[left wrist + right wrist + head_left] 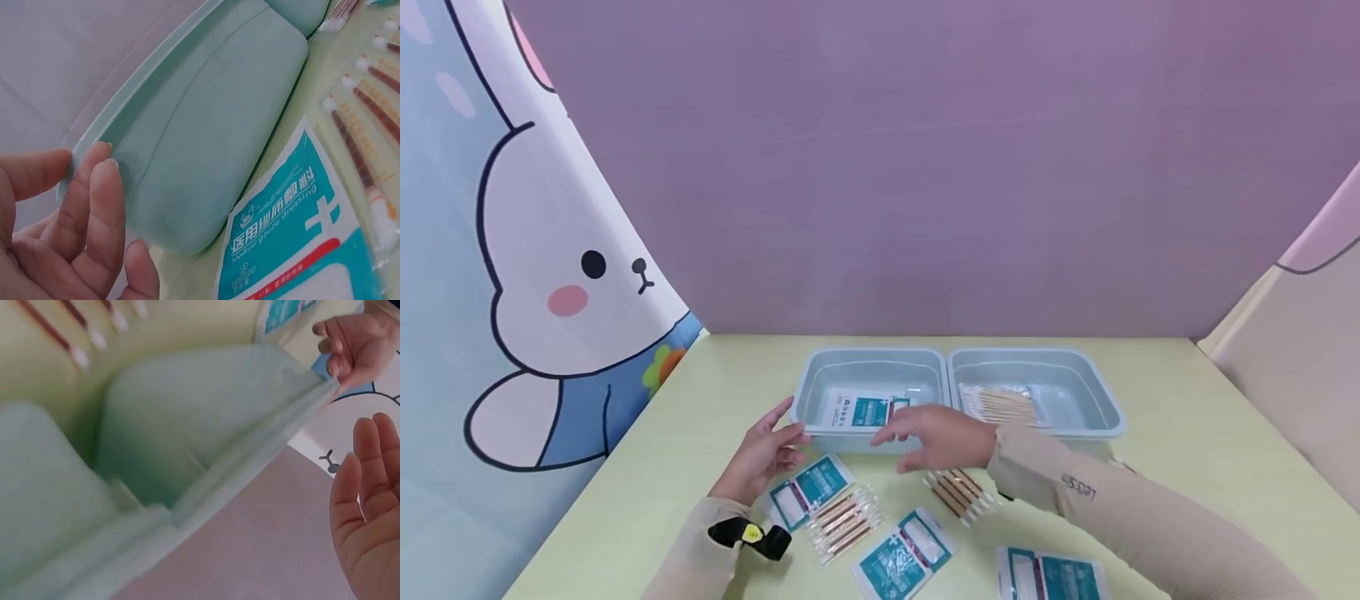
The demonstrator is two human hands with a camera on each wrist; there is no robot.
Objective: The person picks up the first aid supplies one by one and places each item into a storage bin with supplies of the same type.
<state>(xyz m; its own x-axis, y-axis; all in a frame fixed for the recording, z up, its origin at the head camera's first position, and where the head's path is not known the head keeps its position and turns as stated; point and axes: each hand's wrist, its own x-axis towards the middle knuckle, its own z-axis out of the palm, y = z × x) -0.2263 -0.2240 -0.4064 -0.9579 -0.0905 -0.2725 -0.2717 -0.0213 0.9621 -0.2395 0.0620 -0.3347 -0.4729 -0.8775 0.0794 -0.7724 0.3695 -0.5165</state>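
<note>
My left hand (758, 454) is at the front left corner of the left light-blue plastic tray (871, 353), fingers loosely bent and touching its rim (103, 119). A medical gauze dressing packet (868, 412) lies inside that tray. Hovering over the tray's front edge, my right hand (936, 437) holds nothing; its fingers look relaxed and apart from the tray in the right wrist view. The right tray (1086, 392) contains a pack of cotton swabs (1003, 407). Just below my left hand lie another gauze packet (820, 483) and a pack of brown-stemmed swabs (846, 523).
Nearer the front edge are two more gauze packets, one in the middle (895, 567) and one at right (1060, 577). A second brown swab pack (958, 493) lies partly beneath my right forearm. Purple cloth (955, 167) rises behind the table.
</note>
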